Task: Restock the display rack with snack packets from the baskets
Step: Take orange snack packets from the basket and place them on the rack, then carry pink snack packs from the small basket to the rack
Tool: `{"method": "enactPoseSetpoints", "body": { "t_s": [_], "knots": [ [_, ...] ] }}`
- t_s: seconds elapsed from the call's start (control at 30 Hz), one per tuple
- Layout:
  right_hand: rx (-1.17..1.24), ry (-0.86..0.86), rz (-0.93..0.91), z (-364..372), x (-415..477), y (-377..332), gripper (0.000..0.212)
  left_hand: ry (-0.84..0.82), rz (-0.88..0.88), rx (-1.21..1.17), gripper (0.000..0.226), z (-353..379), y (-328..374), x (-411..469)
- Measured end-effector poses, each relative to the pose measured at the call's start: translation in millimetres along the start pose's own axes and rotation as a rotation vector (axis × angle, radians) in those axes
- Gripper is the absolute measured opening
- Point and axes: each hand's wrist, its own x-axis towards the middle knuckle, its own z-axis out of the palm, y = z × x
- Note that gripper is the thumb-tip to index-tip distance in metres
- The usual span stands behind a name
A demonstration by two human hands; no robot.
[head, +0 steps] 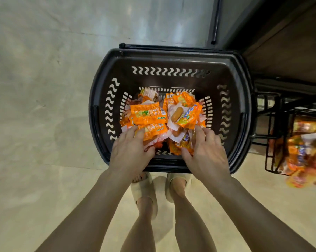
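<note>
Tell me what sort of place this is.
Probably a small shop: a black plastic shopping basket of orange snack packets on a pale floor, beside a black wire display rack holding more.

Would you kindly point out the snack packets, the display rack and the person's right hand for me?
snack packets (148,115): head view, front of the top orange packet.
display rack (266,136): head view, a black bar of its wire frame.
right hand (208,153): head view, middle of the back of the hand.
</note>
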Motion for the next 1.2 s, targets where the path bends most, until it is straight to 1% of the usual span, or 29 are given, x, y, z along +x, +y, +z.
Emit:
{"method": "enactPoseSetpoints", "body": {
  "t_s": [0.17,0.4,0.53,0.6,0.7,0.77,0.87,0.97,1.07,1.2],
  "knots": [
    [-0.085,0.026,-0.059,-72.6,-57.4,-19.3,0.063,0.115,0.076,0.12,0.05,-78.0,11.0,-63.8],
    [-0.219,0.118,-0.137,-196.7,-190.6,-54.9,0.053,0.315,0.152,0.239,0.022,-207.7,27.2,-205.2],
    [-0.256,0.176,-0.152,-250.8,-267.1,-74.8,0.052,0.356,0.164,0.315,0.022,-254.4,25.5,-282.8],
    [-0.252,0.209,-0.144,-272.2,-300.5,-84.1,0.051,0.37,0.18,0.272,0.025,-274.4,24.9,-317.7],
    [-0.224,0.291,-0.156,-300.2,-336.8,-96.0,0.051,0.391,0.148,0.252,0.031,-308.5,29.2,-353.7],
    [-0.206,0.354,-0.159,-316.9,-355.9,-101.8,0.051,0.409,0.179,0.247,0.033,-322.9,29.5,-370.9],
    [-0.191,0.42,-0.152,-333.9,-379.5,-103.8,0.051,0.516,0.235,0.226,0.044,-341.5,37.8,-391.5],
    [-0.172,0.469,-0.137,-340.0,-400.2,-94.5,0.05,0.521,0.191,0.263,0.042,-353.6,57.8,-413.0],
    [-0.177,0.477,-0.111,-340.2,-418.0,-73.2,0.048,0.551,0.222,0.252,0.043,-347.3,72.8,-429.4],
    [-0.159,0.479,-0.069,-333.1,-443.2,-29.1,0.044,0.581,0.256,0.271,0.033,-319.6,99.1,-451.6]
  ]
}}
